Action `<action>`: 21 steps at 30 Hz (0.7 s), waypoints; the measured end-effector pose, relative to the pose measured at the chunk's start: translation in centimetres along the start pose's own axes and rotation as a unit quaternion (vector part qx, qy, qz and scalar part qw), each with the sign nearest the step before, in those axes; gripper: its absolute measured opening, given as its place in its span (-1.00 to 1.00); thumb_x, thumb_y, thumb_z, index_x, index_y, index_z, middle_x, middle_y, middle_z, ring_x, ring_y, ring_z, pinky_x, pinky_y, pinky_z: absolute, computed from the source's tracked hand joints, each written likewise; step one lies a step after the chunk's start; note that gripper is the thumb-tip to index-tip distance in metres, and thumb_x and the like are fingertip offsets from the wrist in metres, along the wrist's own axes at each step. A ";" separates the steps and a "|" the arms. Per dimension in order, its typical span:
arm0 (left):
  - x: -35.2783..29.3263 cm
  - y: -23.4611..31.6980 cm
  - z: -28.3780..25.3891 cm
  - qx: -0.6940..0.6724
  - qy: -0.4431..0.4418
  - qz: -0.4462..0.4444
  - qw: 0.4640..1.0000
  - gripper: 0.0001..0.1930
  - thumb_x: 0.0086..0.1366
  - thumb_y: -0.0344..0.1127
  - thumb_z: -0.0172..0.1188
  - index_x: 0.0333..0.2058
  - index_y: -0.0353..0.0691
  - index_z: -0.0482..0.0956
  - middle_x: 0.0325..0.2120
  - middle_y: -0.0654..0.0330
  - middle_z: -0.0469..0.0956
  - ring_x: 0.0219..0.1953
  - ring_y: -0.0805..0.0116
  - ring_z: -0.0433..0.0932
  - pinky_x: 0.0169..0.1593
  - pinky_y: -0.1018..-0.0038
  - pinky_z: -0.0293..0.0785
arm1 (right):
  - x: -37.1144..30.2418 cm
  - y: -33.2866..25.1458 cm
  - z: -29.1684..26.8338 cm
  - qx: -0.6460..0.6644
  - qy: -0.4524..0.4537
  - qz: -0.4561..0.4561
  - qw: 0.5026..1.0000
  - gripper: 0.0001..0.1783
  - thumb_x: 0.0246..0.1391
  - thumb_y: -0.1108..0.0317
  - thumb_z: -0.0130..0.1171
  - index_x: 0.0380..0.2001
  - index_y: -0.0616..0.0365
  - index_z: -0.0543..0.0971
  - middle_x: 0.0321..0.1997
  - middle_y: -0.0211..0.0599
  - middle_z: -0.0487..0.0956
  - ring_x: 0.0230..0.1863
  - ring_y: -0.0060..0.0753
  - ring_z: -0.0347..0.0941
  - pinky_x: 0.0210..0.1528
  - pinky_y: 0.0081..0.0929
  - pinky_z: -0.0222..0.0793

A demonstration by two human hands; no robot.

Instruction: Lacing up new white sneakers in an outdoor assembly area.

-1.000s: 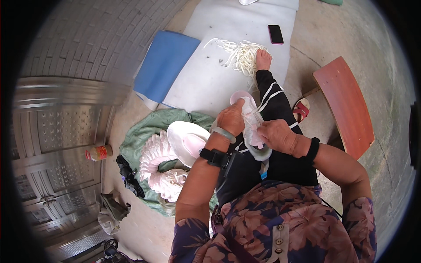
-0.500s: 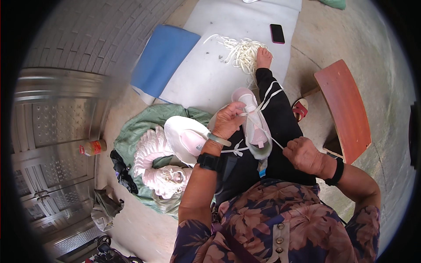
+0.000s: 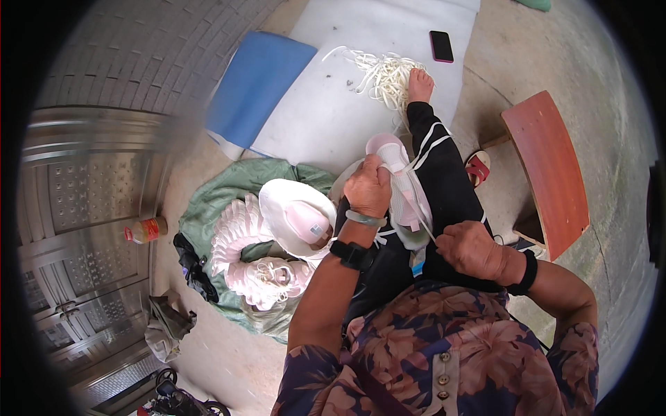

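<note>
A pale pink and white sneaker (image 3: 409,197) lies on my lap against the black trousers. My left hand (image 3: 368,188) is closed at its lacing, with a white shoelace (image 3: 386,166) at the fingertips; the curled fingers partly hide the grip. Below and to the right, my right hand (image 3: 470,251) pinches a lace end stretched toward the sneaker. More white lace loops around the trouser leg (image 3: 431,139). To the left, a green cloth (image 3: 208,201) bears a curved row of pink-white shoes (image 3: 236,232) and a rounded white piece with a pink inside (image 3: 288,208).
A pile of white laces (image 3: 388,78) lies by my bare foot (image 3: 420,86) on a pale mat (image 3: 312,132), near a phone (image 3: 441,46) and a blue pad (image 3: 260,83). A wooden stool (image 3: 548,166) and red sandal (image 3: 478,168) are right; a bottle (image 3: 146,230) stands left.
My left hand has turned and closed more tightly beside the lacing. The right hand has moved slightly left and down, nearer the sneaker, still pinching the lace.
</note>
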State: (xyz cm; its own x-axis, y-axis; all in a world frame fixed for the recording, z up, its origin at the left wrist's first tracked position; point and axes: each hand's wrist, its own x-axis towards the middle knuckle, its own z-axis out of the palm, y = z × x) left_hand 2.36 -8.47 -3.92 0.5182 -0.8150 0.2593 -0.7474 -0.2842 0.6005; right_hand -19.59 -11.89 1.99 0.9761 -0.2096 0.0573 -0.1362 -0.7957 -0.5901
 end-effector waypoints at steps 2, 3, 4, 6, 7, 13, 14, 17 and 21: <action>0.2 -0.1 0.9 -0.054 0.018 -0.038 0.998 -0.95 -0.01 -0.45 0.00 -0.50 -0.21 0.40 -0.63 0.07 0.46 -0.58 0.01 0.46 -0.47 0.23 0.39 | -0.1 0.0 -0.1 0.038 0.022 0.019 0.999 -0.89 -0.37 0.43 0.09 -0.64 0.14 0.39 -0.65 -0.26 0.36 -0.57 -0.21 0.38 -0.50 -0.36 0.31; 0.2 -0.2 1.2 -0.109 0.039 -0.074 0.991 -0.96 0.00 -0.48 -0.02 -0.51 -0.22 0.38 -0.65 0.07 0.45 -0.60 0.03 0.46 -0.48 0.25 0.39 | -0.2 0.1 -0.2 0.032 0.013 0.025 0.999 -0.91 -0.33 0.44 0.09 -0.65 0.15 0.39 -0.66 -0.25 0.36 -0.58 -0.19 0.38 -0.51 -0.35 0.31; 0.1 -0.4 1.4 -0.106 0.041 -0.071 0.991 -0.96 0.00 -0.48 -0.02 -0.51 -0.22 0.38 -0.65 0.07 0.45 -0.60 0.03 0.46 -0.48 0.25 0.39 | -0.4 0.2 -0.3 0.023 -0.004 0.033 0.999 -0.92 -0.31 0.45 0.08 -0.66 0.15 0.39 -0.66 -0.24 0.36 -0.58 -0.18 0.38 -0.51 -0.35 0.31; -0.2 -0.7 1.7 -0.155 0.008 -0.204 0.966 -0.94 0.02 -0.51 -0.05 -0.49 -0.23 0.38 -0.67 0.06 0.44 -0.60 0.08 0.48 -0.48 0.32 0.39 | -0.7 0.3 -0.4 0.024 -0.004 0.025 0.999 -0.92 -0.27 0.45 0.08 -0.67 0.16 0.39 -0.66 -0.23 0.37 -0.59 -0.17 0.38 -0.52 -0.33 0.31; -0.5 -0.9 1.7 -0.161 0.024 -0.184 0.969 -0.94 0.02 -0.51 -0.05 -0.49 -0.23 0.38 -0.67 0.06 0.44 -0.60 0.08 0.48 -0.48 0.32 0.39 | -0.8 0.3 -0.4 0.023 -0.009 0.023 0.999 -0.92 -0.26 0.45 0.08 -0.67 0.16 0.39 -0.66 -0.23 0.37 -0.59 -0.17 0.38 -0.52 -0.33 0.31; -1.1 -1.5 1.9 -0.214 0.087 -0.168 0.958 -0.89 0.05 -0.49 -0.07 -0.43 -0.24 0.41 -0.62 -0.01 0.47 -0.55 0.10 0.51 -0.44 0.35 0.42 | -1.1 0.8 -0.5 0.242 0.059 0.073 0.966 -0.93 -0.20 0.51 0.10 -0.66 0.17 0.43 -0.64 -0.24 0.43 -0.62 -0.28 0.38 -0.59 -0.45 0.27; -1.2 -1.5 1.9 -0.178 0.072 -0.154 0.969 -0.89 0.06 -0.48 -0.07 -0.41 -0.24 0.42 -0.61 -0.01 0.47 -0.54 0.10 0.52 -0.43 0.33 0.42 | -1.2 1.0 -0.6 0.244 0.071 0.066 0.965 -0.93 -0.18 0.52 0.10 -0.65 0.18 0.44 -0.64 -0.26 0.44 -0.63 -0.33 0.38 -0.61 -0.49 0.25; -1.4 -1.4 1.8 -0.177 0.042 -0.161 0.970 -0.87 0.06 -0.46 -0.06 -0.39 -0.24 0.43 -0.60 -0.01 0.48 -0.53 0.08 0.52 -0.40 0.32 0.42 | -2.6 1.6 -1.4 0.613 -0.014 0.422 0.668 -0.90 -0.05 0.45 0.13 -0.59 0.19 0.49 -0.67 -0.51 0.41 -0.67 -0.75 0.25 -0.67 -0.75 0.13; -1.7 -0.9 2.0 -0.162 0.048 -0.072 0.983 -0.94 0.10 -0.48 -0.02 -0.46 -0.30 0.43 -0.70 0.22 0.43 -0.67 0.54 0.35 -0.54 0.54 0.33 | -4.8 0.8 -1.5 0.503 -0.077 0.440 0.740 -0.93 -0.10 0.46 0.15 -0.59 0.17 0.47 -0.67 -0.44 0.41 -0.67 -0.62 0.29 -0.68 -0.65 0.15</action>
State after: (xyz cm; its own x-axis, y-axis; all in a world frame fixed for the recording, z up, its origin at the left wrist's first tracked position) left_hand 1.28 -7.80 -6.38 0.6565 -0.7230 0.2151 -0.5010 -0.2046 0.8409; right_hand -24.67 -12.36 2.48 0.6028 -0.2655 -0.7524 -0.6113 0.4524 -0.6494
